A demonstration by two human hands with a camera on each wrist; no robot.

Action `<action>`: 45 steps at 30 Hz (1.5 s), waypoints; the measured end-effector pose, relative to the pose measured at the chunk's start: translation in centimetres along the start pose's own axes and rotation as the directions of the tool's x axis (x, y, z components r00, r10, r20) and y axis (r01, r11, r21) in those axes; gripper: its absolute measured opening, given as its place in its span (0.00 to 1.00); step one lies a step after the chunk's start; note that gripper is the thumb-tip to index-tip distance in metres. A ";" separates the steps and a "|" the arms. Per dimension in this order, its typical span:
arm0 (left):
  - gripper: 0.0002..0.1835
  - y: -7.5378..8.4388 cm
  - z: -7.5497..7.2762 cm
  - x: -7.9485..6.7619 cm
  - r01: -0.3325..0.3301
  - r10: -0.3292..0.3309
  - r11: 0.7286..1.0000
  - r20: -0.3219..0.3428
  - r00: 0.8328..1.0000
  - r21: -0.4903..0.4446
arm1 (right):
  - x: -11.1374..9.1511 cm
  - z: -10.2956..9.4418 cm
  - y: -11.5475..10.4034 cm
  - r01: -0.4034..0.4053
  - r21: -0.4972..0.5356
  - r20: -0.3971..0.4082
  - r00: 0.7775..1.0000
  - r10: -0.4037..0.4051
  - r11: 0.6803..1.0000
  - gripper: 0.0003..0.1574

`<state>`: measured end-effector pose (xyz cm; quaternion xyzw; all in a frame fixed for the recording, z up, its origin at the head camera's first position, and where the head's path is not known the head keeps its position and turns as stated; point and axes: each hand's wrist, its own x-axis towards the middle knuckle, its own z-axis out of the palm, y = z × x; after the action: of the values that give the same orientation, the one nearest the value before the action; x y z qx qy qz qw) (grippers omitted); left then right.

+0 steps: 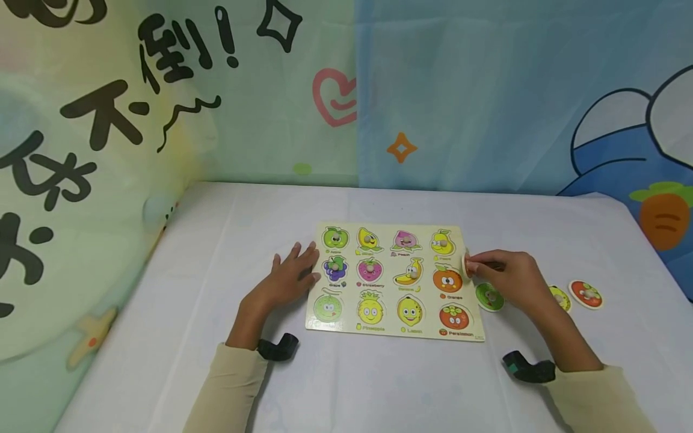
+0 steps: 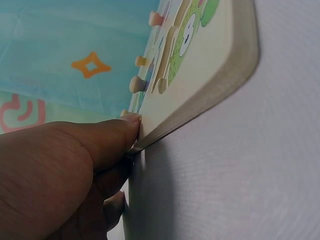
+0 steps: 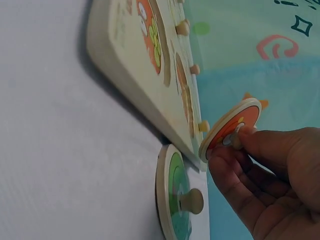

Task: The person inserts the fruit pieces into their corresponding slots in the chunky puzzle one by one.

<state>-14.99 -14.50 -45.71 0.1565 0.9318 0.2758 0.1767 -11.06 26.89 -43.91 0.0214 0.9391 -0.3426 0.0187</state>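
A wooden fruit peg puzzle board (image 1: 346, 282) lies flat on the white table, with fruit pictures in rows. My left hand (image 1: 287, 278) is at the board's left edge, fingers spread; in the left wrist view the thumb (image 2: 115, 137) touches that edge. With thumb and fingers, my right hand (image 1: 511, 276) pinches the knob of a round orange-red puzzle piece (image 3: 230, 127). That piece is tilted on edge, beside the board's right side. Just below the right hand lies a round green knobbed piece (image 1: 489, 297), close to the board's edge.
Farther right on the table lie a yellow piece (image 1: 560, 298), partly hidden by the right arm, and a red piece (image 1: 586, 294). Knobbed pieces such as the grape (image 1: 335, 268) sit in the board's upper rows. Printed cloth (image 1: 465, 90) hangs behind the table.
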 end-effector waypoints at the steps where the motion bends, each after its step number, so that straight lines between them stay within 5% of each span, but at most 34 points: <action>1: 0.33 0.0 0.0 0.0 0.002 -0.002 1.000 0.001 1.000 0.000 | 0.0 0.1 -0.1 0.002 0.000 0.004 1.000 -0.002 1.000 0.21; 13: 0.33 -0.3 0.1 0.2 0.000 0.000 1.000 0.004 1.000 0.006 | -0.5 0.8 -2.1 0.063 -0.047 0.134 0.989 -0.056 0.997 0.15; 21: 0.33 -0.1 0.0 0.1 0.001 -0.001 1.000 0.009 1.000 -0.003 | 0.0 1.3 -3.2 0.043 -0.120 0.175 0.984 -0.021 0.992 0.15; 37: 0.33 0.1 -0.2 0.0 0.001 -0.001 1.000 0.012 1.000 0.003 | 0.5 2.3 -3.7 0.165 -0.197 0.216 0.969 -0.121 0.966 0.10; 45: 0.34 0.3 -0.4 -0.1 0.003 -0.002 1.000 0.022 1.000 -0.002 | 0.9 2.6 -3.5 0.160 -0.193 0.163 0.978 -0.129 0.968 0.10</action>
<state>-14.98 -14.47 -45.24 0.1581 0.9297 0.2750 0.1872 -12.06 22.57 -43.72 -0.0749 0.9643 -0.2451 0.0658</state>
